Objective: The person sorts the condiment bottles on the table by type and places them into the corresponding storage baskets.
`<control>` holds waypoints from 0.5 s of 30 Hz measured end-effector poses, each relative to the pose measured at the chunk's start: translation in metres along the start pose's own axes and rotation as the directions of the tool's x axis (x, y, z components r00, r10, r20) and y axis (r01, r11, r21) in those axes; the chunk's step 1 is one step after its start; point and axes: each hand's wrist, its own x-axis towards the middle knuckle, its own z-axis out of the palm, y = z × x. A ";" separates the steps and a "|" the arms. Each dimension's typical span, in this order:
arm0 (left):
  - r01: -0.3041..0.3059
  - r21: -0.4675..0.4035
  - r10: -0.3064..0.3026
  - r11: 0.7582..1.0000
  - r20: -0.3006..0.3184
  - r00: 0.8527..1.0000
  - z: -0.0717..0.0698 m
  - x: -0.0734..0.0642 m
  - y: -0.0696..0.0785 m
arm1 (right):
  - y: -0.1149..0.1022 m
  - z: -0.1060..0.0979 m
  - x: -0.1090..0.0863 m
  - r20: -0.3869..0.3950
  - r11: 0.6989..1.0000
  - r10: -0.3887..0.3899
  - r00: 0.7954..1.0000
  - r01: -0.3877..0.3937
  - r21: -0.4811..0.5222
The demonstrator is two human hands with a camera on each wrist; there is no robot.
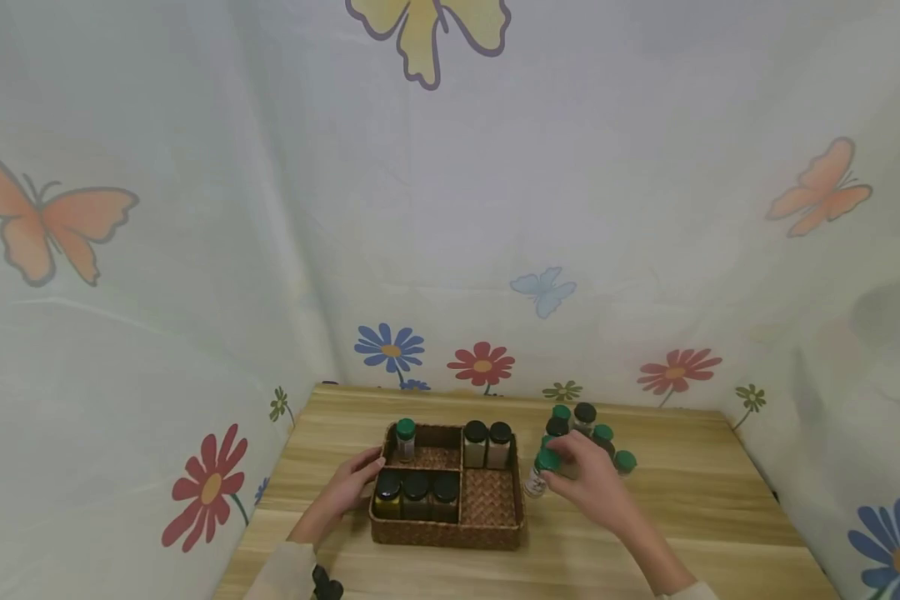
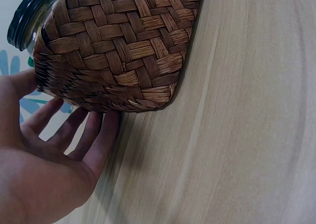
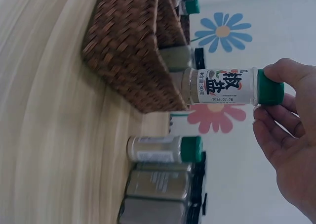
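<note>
My right hand (image 1: 588, 483) pinches the green cap of a spice bottle (image 3: 224, 87) with a white label printed in Chinese characters. The bottle is held raised beside the right wall of a brown woven basket (image 1: 442, 535). My left hand (image 2: 54, 155) rests against the basket's left outer side, its fingers only slightly bent and touching the weave. Inside the basket, one green-capped bottle (image 1: 405, 442) stands at the back left. Three black-capped jars (image 1: 416, 497) fill the front left compartment. Two more black-capped jars (image 1: 487, 446) stand at the back right, behind bare woven bottom.
Right of the basket stands a group of several green-capped and black-capped bottles (image 1: 585, 417), partly hidden behind my right hand. A wooden table (image 1: 690, 500) carries everything. Behind it hangs a pale curtain (image 1: 607, 208) printed with flowers and butterflies. A small black object (image 1: 327, 583) lies near my left sleeve.
</note>
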 end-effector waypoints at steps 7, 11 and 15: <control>0.006 -0.001 -0.006 1.000 0.013 1.000 0.001 0.001 0.000 | -0.014 0.018 0.023 -0.012 0.998 -0.057 0.998 0.057 -0.001; 0.005 -0.009 -0.005 1.000 0.011 1.000 0.001 0.000 0.000 | -0.020 0.032 0.035 -0.007 0.997 -0.072 0.997 0.072 0.012; 0.001 -0.013 -0.001 1.000 -0.008 1.000 0.001 -0.002 0.002 | -0.030 0.042 0.050 0.012 0.995 -0.094 0.996 0.094 0.020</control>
